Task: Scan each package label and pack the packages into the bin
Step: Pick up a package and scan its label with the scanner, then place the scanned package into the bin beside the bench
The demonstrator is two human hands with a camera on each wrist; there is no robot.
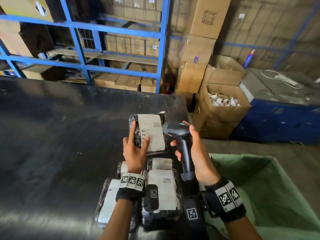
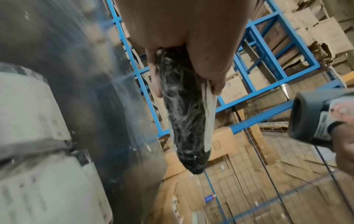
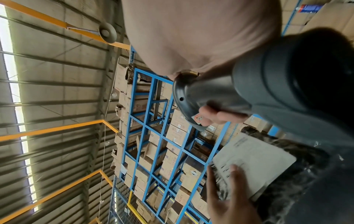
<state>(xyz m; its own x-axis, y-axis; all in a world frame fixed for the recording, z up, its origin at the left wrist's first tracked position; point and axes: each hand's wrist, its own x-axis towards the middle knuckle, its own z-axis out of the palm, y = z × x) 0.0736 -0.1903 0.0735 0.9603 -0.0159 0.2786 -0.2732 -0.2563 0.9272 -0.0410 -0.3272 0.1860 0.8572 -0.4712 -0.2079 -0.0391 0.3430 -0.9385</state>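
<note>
Head view only: green fabric-lined bin [image 1: 270,187] at right; more labelled packages [image 1: 161,193] on the dark bench [image 1: 52,135].
Left hand [image 1: 134,151]: fingers grasping a black plastic-wrapped package with white label [image 1: 151,132], thumb on label, raised above the bench.
Right hand [image 1: 199,153]: fingers clenched around a dark grey handheld barcode scanner [image 1: 181,144], just beside the package.
Left wrist view: package seen edge-on.

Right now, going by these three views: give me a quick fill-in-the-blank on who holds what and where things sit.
1. The left hand holds a black package with its paper label facing ____.
2. The right hand grips a handheld ____.
3. The green bin sits on the person's ____ side.
4. More labelled packages lie on the black ____, below the wrists.

Missing words: up; scanner; right; table
</note>
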